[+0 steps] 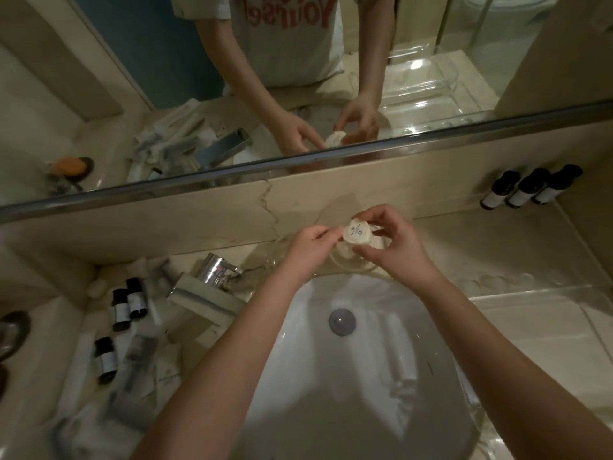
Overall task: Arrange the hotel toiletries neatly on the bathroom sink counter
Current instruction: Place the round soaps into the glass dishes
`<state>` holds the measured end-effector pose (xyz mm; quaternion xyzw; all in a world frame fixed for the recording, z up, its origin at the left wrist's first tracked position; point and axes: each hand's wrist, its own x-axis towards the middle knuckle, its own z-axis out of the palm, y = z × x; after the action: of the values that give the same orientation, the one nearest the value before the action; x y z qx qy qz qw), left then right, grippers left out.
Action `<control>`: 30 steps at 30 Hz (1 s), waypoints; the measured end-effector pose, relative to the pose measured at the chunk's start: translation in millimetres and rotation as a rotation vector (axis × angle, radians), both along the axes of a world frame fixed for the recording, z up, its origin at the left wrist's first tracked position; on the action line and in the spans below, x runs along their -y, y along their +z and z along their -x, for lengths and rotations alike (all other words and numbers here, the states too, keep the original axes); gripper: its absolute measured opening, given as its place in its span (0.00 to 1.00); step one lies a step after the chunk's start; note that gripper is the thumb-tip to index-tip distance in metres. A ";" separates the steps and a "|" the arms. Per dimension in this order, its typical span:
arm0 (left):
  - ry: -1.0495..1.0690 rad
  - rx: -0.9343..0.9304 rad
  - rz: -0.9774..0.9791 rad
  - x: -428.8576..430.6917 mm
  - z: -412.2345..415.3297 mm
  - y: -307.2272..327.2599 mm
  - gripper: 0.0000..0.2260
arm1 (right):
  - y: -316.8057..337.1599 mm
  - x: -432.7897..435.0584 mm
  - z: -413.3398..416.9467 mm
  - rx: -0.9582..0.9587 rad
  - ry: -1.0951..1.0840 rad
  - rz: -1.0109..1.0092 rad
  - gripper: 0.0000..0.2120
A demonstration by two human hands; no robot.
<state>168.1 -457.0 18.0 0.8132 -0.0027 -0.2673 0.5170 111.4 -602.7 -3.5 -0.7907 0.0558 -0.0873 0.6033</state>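
White pleated paper wraps the round soap (359,234), held between both hands over the far edge of the sink basin (298,360).

Left hand (310,249): thumb and forefinger pinch the soap's left edge.

Right hand (396,242): fingers curled round the soap's right side, thumb at its near edge.

The printed mark on the soap's top face is too small to read.

- Directly under the grip: clear glass dish (353,265) on the counter. Cannot tell whether the soap touches it.
- Nearer the person than the grip: drain plug (342,322) in the basin.
- Left of the grip: chrome tap (215,277).
- Further left: loose dark bottles (121,308) with pale labels, two side by side and one apart, among scattered white packets (139,360).
- Right of the grip, well apart, against the back wall: row of three dark bottles (530,190), touching side by side.
- Beyond the grip: mirror (99,94), reflecting both hands and the soap.
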 end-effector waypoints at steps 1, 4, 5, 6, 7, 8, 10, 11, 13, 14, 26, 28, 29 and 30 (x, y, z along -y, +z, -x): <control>0.008 -0.019 0.039 -2.7 1.1 4.0 0.07 | 0.8 -5.3 -1.6 0.004 0.007 -0.010 0.23; 0.008 -0.037 0.068 -13.6 1.1 8.6 0.06 | 2.8 -17.0 -4.6 -0.015 0.029 0.031 0.24; 0.002 -0.029 0.062 -17.2 0.7 9.9 0.06 | 3.1 -19.3 -5.0 -0.027 0.041 0.068 0.25; -0.014 -0.007 0.045 -21.0 -0.5 10.6 0.07 | 3.6 -20.9 -5.5 -0.035 0.055 0.116 0.26; -0.042 0.025 0.016 -24.7 -1.7 11.6 0.08 | 4.2 -22.1 -6.4 -0.030 0.072 0.181 0.25; -0.082 0.063 -0.021 -28.7 -3.5 12.2 0.08 | 4.4 -23.5 -7.9 -0.014 0.092 0.263 0.25; -0.159 0.134 -0.101 -35.3 -7.4 14.0 0.07 | 5.3 -26.6 -10.8 0.035 0.137 0.427 0.23; -0.184 0.166 -0.140 -38.3 -9.6 14.9 0.08 | 5.7 -29.0 -12.5 0.051 0.153 0.493 0.23; -0.203 0.224 -0.206 -44.2 -14.1 15.1 0.10 | 6.0 -35.3 -16.7 0.070 0.170 0.589 0.21; -0.206 0.256 -0.247 -48.3 -16.6 14.4 0.10 | 4.7 -38.7 -19.1 0.072 0.174 0.622 0.20; -0.374 0.136 -0.788 -83.9 -52.4 -8.9 0.18 | -29.6 -80.3 -57.4 -0.135 0.245 1.166 0.24; -0.424 0.097 -0.850 -85.2 -55.4 -11.3 0.17 | -32.5 -81.7 -58.1 -0.153 0.288 1.183 0.24; -0.451 0.082 -0.873 -86.0 -56.3 -12.8 0.18 | -33.8 -81.6 -57.9 -0.152 0.297 1.188 0.24; -0.476 0.071 -0.888 -86.8 -57.0 -14.5 0.19 | -35.5 -81.4 -57.8 -0.144 0.293 1.189 0.25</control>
<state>225.0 -370.2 3.6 0.9401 -0.0914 -0.3252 0.0455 169.2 -521.4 -39.0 -0.9951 -0.0711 0.0341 0.0594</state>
